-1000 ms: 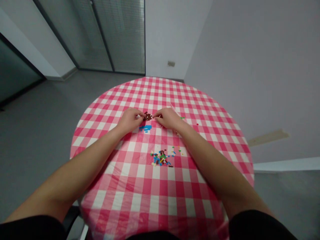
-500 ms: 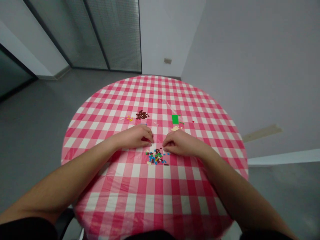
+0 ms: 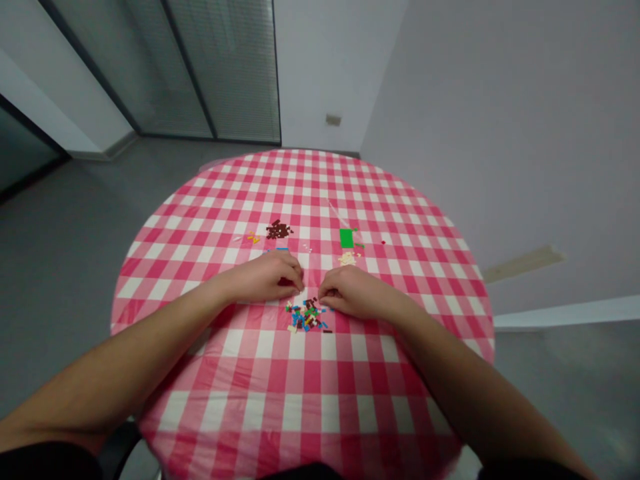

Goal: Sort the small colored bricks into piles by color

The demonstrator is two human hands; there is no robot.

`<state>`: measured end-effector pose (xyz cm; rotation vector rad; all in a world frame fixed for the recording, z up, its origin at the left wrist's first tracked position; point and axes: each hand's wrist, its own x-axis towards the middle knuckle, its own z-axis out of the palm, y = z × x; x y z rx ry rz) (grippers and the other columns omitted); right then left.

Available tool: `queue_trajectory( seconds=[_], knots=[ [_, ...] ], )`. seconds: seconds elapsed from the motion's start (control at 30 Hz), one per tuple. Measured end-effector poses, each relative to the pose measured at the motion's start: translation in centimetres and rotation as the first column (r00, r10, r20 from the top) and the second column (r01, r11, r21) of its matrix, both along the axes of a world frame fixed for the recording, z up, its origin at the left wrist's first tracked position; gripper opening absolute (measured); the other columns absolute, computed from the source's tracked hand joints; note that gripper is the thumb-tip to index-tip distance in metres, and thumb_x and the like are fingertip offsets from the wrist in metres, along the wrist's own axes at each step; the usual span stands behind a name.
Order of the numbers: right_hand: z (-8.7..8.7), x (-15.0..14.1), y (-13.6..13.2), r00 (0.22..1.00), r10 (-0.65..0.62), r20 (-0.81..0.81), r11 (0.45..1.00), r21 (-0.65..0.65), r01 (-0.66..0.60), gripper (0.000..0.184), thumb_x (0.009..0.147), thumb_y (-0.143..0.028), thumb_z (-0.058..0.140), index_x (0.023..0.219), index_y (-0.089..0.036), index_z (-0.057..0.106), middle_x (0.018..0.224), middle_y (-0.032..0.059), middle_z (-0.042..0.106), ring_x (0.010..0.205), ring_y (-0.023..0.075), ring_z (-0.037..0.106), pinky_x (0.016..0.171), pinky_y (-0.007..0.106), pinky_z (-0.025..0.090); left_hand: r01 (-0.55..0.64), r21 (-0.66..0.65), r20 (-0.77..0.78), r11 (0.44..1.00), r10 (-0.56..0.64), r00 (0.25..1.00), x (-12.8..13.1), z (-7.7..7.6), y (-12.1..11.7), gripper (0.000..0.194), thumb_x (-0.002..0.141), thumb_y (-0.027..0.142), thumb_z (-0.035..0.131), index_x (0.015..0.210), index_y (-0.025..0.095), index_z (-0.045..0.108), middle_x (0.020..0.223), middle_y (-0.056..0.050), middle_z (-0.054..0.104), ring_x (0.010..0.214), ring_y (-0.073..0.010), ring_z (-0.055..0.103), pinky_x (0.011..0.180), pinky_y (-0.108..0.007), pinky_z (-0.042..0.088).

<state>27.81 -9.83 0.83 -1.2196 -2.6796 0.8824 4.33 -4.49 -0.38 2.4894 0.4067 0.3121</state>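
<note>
**Mixed pile of tiny toy bricks [image 3: 306, 315] on a gingham tablecloth [image 3: 305, 380]**

Head-cam shot looking down at a round table with a pink-and-white check cloth. The pile sits near the middle, all blue, green, brown, cream and a bit of red.

The left hand [image 3: 265, 277] is curled loosely, knuckles up, with its fingertips down just beside the pile. The right hand [image 3: 347, 293] is curled the same way, fingertips right at the pile's upper edge. Can't tell if either one has a brick pinched, since the fingers hide that.

Farther across the cloth there's a dark brown heap of bricks [image 3: 279, 230], a few yellow bits [image 3: 253, 238], a flat green plate [image 3: 347, 238] and a little cluster of cream bricks [image 3: 348, 259] just below it. A lone red piece [image 3: 383, 242] sits off to the right. Past the table, grey floor [image 3: 65, 267] runs to glass doors with blinds [image 3: 225, 73].
</note>
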Motion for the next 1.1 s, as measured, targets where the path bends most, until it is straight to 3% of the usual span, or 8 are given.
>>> queue_trajectory(
  seconds=[0.07,0.13,0.23,0.33,0.57,0.77,1.1],
  knots=[
    [0.4,0.6,0.3,1.000,-0.003,-0.014,0.999,0.036,0.004,0.018,0.087,-0.013,0.062,0.089,-0.018,0.078,0.090,0.0066,0.078,0.079,0.0171,0.067,0.076,0.028,0.045,0.001,0.010,-0.004,1.000,-0.001,1.000,0.0,0.1,-0.1,0.018,0.090,0.015,0.061,0.096,0.021,0.078,0.089,-0.007,0.075,0.088,-0.0192,0.065,0.083,-0.031,0.048],
    [1.0,1.8,0.9,0.995,-0.099,-0.010,0.990,0.100,0.100,0.017,0.088,-0.016,0.061,0.088,-0.019,0.078,0.090,0.0067,0.078,0.081,0.0182,0.067,0.077,0.029,0.045,0.006,0.016,0.001,1.000,-0.006,1.000,0.0,0.1,-0.2,0.017,0.091,0.017,0.061,0.096,0.021,0.077,0.091,-0.007,0.074,0.088,-0.0192,0.065,0.083,-0.031,0.048],
    [1.6,4.2,2.1,0.907,-0.422,0.016,0.888,0.210,0.409,0.017,0.089,-0.018,0.061,0.091,-0.020,0.078,0.097,0.0081,0.078,0.085,0.0206,0.069,0.074,0.030,0.045,0.016,0.018,0.002,1.000,-0.016,1.000,0.2,0.0,-0.2,0.017,0.092,0.018,0.061,0.089,0.021,0.077,0.088,-0.006,0.074,0.085,-0.0180,0.065,0.083,-0.031,0.048],
    [1.5,6.5,3.1,0.821,-0.562,0.101,0.816,0.230,0.531,0.017,0.088,-0.020,0.062,0.089,-0.018,0.079,0.094,0.0100,0.078,0.081,0.0220,0.068,0.067,0.032,0.043,0.007,0.022,0.001,1.000,-0.007,1.000,0.4,-0.3,-0.3,0.017,0.093,0.018,0.060,0.089,0.022,0.076,0.088,-0.006,0.075,0.085,-0.0181,0.066,0.084,-0.031,0.048],
    [0.1,6.7,3.5,0.823,-0.543,0.167,0.838,0.162,0.521,0.017,0.085,-0.017,0.063,0.078,-0.019,0.078,0.082,0.0078,0.078,0.074,0.0202,0.068,0.063,0.031,0.041,-0.044,-0.048,-0.006,0.998,0.044,0.999,-0.2,0.2,-0.1,0.015,0.093,0.020,0.062,0.089,0.020,0.077,0.090,-0.006,0.075,0.087,-0.0180,0.066,0.085,-0.033,0.050],
    [-0.3,6.2,3.4,0.839,-0.529,0.129,0.843,0.194,0.501,0.019,0.087,-0.023,0.063,0.077,-0.019,0.078,0.082,0.0082,0.078,0.072,0.0199,0.068,0.062,0.031,0.040,0.065,-0.177,-0.046,0.982,-0.074,0.996,-1.2,1.3,0.1,0.013,0.091,0.018,0.067,0.087,0.021,0.079,0.086,-0.005,0.076,0.086,-0.0163,0.067,0.080,-0.028,0.051],
    [-0.6,6.4,3.4,0.836,-0.538,0.107,0.834,0.214,0.509,0.024,0.090,-0.029,0.061,0.076,-0.018,0.077,0.079,0.0096,0.077,0.069,0.0204,0.067,0.059,0.032,0.038,0.139,-0.220,-0.032,0.966,-0.150,0.988,-0.6,0.7,-0.2,0.017,0.090,0.012,0.064,0.081,0.021,0.076,0.082,-0.005,0.075,0.078,-0.0150,0.068,0.074,-0.025,0.050]
  ],
)
